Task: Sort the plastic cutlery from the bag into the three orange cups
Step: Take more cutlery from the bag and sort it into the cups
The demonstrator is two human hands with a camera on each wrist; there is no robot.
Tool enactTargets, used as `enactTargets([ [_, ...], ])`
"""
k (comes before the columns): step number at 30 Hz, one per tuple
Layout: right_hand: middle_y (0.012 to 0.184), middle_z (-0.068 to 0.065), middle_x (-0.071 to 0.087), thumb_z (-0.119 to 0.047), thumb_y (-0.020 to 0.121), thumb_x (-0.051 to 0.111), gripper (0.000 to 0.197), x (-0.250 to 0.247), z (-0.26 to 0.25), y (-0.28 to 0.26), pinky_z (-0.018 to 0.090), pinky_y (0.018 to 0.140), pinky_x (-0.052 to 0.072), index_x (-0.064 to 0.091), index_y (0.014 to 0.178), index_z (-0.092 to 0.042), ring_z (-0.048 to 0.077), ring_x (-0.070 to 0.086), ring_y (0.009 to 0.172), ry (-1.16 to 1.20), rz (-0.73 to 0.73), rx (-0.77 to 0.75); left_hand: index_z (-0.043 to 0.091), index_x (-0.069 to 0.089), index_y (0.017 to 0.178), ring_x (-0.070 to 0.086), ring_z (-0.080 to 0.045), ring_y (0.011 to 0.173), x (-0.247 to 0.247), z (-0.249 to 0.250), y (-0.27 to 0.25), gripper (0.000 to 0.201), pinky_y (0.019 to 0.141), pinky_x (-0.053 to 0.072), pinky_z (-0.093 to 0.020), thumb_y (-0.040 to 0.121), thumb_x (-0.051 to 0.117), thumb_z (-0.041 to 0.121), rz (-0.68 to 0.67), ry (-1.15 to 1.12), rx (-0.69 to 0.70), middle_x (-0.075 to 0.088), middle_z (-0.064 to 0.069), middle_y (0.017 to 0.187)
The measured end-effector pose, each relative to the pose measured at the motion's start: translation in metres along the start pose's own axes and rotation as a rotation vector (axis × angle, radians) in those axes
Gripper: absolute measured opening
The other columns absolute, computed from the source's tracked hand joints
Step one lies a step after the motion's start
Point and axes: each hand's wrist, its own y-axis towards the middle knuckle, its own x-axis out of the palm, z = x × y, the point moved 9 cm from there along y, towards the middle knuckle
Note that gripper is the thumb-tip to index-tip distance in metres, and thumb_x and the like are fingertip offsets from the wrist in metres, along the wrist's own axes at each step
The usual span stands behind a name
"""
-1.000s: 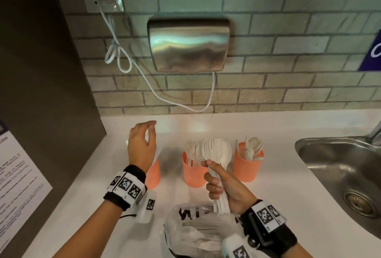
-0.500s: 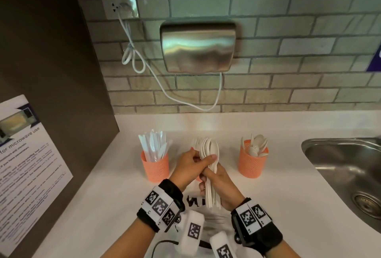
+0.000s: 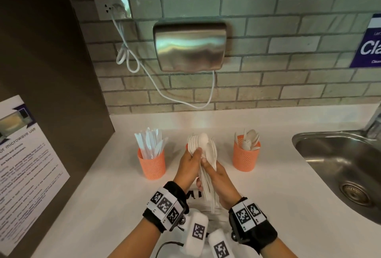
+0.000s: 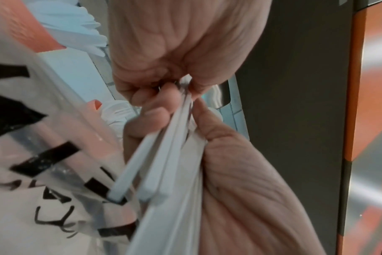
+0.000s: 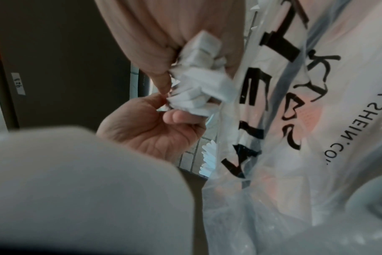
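Both hands hold one bundle of white plastic spoons (image 3: 206, 148) upright above the counter. My right hand (image 3: 206, 172) grips the handles (image 4: 164, 163), whose ends show in the right wrist view (image 5: 199, 86). My left hand (image 3: 195, 154) pinches the bundle just below the bowls. The left orange cup (image 3: 152, 165) holds knives and the right orange cup (image 3: 245, 159) holds small spoons. The hands and bundle hide the middle cup. The clear plastic bag (image 3: 195, 194) with black lettering (image 5: 294, 120) lies under my wrists.
A steel sink (image 3: 340, 165) is sunk into the counter at the right. A hand dryer (image 3: 189, 45) and its white cord (image 3: 144, 72) hang on the brick wall. A dark cabinet side with a paper notice (image 3: 26, 154) bounds the left.
My left hand left the knife cup and came across to the spoon bundle, which it now pinches. The right hand keeps its grip on the handles. The view has shifted left.
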Motion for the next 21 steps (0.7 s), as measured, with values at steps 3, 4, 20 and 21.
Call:
enactTargets([
  [3,0.057,-0.001,0.065,-0.024,0.098,0.041,0.027,-0.003,0.001,-0.001,0.024,0.043,0.051,0.051,0.117,-0.009,0.012,0.06,0.046,0.017,0.016,0.013,0.008,0.048,0.127,0.063,-0.033,0.099,0.0,0.0,-0.004,0.034,0.085,0.052,-0.044,0.1,0.036,0.024,-0.009,-0.037,0.001,0.064,-0.019,0.112],
  [4,0.061,0.0,0.067,-0.025,0.098,0.041,0.025,-0.003,0.001,-0.002,0.024,0.044,0.052,0.051,0.116,-0.011,0.013,0.061,0.047,0.024,0.021,0.024,0.008,0.049,0.127,0.063,-0.031,0.102,-0.001,-0.001,-0.005,0.034,0.09,0.052,-0.045,0.1,0.036,0.024,-0.007,-0.05,0.001,0.064,-0.018,0.113],
  [20,0.103,0.021,0.069,-0.026,0.096,0.045,0.028,-0.024,0.01,0.005,0.036,0.065,0.058,0.06,0.112,-0.009,0.027,0.069,0.081,0.213,0.054,0.195,0.006,0.061,0.086,0.064,-0.026,0.092,-0.02,0.007,-0.017,0.029,0.084,0.05,-0.036,0.1,0.036,0.014,0.016,-0.65,-0.083,0.073,-0.008,0.079],
  [21,0.101,0.02,0.07,-0.026,0.096,0.046,0.025,-0.025,0.008,0.004,0.036,0.062,0.058,0.06,0.109,-0.011,0.026,0.07,0.078,0.221,0.049,0.183,0.005,0.06,0.088,0.062,-0.028,0.095,-0.022,0.008,-0.016,0.027,0.081,0.051,-0.035,0.1,0.037,0.013,0.02,-0.685,-0.09,0.071,-0.011,0.083],
])
